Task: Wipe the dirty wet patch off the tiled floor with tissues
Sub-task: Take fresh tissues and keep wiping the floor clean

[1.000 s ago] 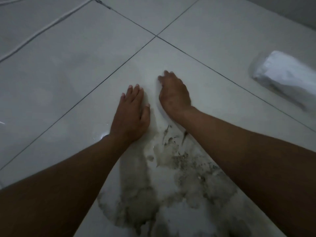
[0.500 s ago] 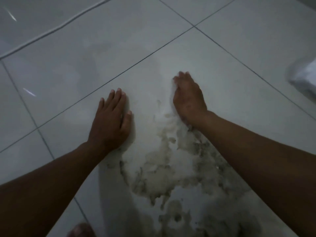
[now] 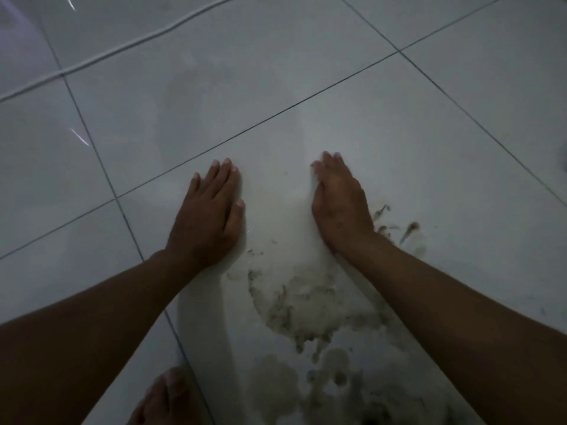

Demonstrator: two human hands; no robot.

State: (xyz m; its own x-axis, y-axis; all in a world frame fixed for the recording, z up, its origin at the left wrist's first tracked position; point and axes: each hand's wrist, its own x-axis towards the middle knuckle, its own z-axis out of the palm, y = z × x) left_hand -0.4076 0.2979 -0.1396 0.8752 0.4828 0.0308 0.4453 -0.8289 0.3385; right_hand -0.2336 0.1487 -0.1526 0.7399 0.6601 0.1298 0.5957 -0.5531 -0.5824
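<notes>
Now both your hands lie on the floor with fingers straight and together, and neither grip has hold of anything. Your left hand presses flat, palm down, on a clean stretch of tile just left of the patch. Your right hand stands more on its little-finger edge, at the patch's far end, with dirty streaks just to its right.

Compared with half a second ago, your hands sit much as they did, still apart with a pale wet strip between them. The view has swung left: the tile joint that crosses ahead of your fingers now runs further right, and the white pack seen at the right edge earlier is out of sight. So no tissues show at this moment. More of your foot now shows at the bottom edge, left of the patch.

A white cable crosses the far left tiles. The grey-brown patch spreads from between your wrists back toward you, under your right forearm.
</notes>
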